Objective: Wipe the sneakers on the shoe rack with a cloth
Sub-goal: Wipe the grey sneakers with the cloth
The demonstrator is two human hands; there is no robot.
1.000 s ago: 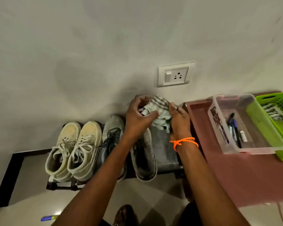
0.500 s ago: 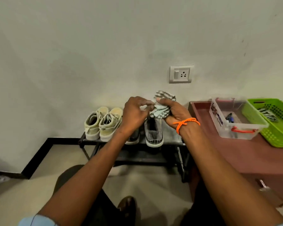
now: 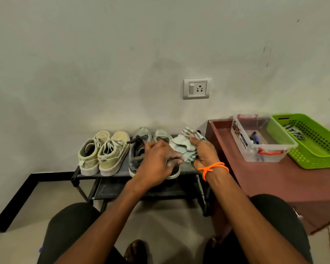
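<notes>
**Readying the cloth at the shoe rack**

Standing before the rack, the person appears to be in the preparation step: the cloth is being gathered or folded between both hands, and no wiping contact with a shoe is evident yet.

1. Shoe rack [image 3: 88, 175]: a low, dark, two-tier frame against the wall, directly in front of the person's knees. A reddish-brown counter [image 3: 293, 187] stands just beside it on the right.
2. Sneakers: four sit on the top tier, toes toward the wall. The beige pair [image 3: 103, 153] is at the left, laces loose, pale soles scuffed. The grey pair [image 3: 139, 149] is next to it, darker and visibly grimy; the left hand partly hides the right shoe of that pair.
3. Left hand [image 3: 156, 161]: fingers curled, tips pinching the near edge of the cloth above the grey pair.
4. Right hand [image 3: 202, 155]: wrapped around the bunched cloth, thumb on top. An orange wrist cord [image 3: 213, 168] sits below it.
5. Cloth [image 3: 185, 145]: small, pale with grey stripes, crumpled, held above the rack's right end; whether it touches the shelf cannot be told.

Next move, as judged: form a firm pad in one hand, steady a grey sneaker with the other, and wipe toe to heel. The bunched fabric looks soft and likely to slip unless folded tight.
</notes>
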